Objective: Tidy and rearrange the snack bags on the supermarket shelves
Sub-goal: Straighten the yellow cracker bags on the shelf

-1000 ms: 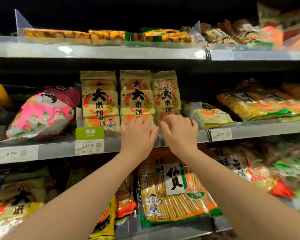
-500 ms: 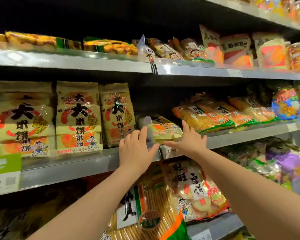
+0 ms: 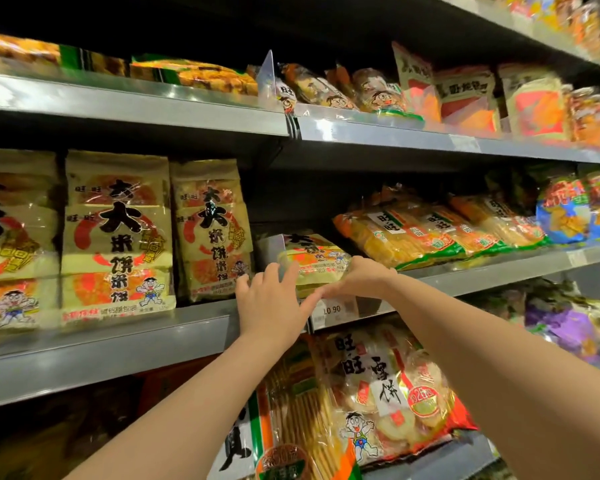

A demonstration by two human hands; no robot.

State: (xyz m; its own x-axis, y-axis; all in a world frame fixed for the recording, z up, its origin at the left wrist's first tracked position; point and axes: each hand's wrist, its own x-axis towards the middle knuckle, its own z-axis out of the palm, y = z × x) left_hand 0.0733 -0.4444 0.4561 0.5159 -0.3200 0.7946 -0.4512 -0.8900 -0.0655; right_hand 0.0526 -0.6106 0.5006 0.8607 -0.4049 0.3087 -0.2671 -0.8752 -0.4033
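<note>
Both hands, left (image 3: 274, 303) open, right (image 3: 357, 278) resting over the flat bag (image 3: 312, 263), should lift it upright gently

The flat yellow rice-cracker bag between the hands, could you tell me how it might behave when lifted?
The flat yellow bag looks glossy, so probably slippery. Its puffy, crinkled film suggests it is light and floppy. The crackers inside may break under a hard squeeze.

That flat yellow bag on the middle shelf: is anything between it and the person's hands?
Nothing visible. The right hand already rests on the flat yellow bag, and the left hand is at its left front corner. A clear divider stands just left of the bag, not between.
</note>
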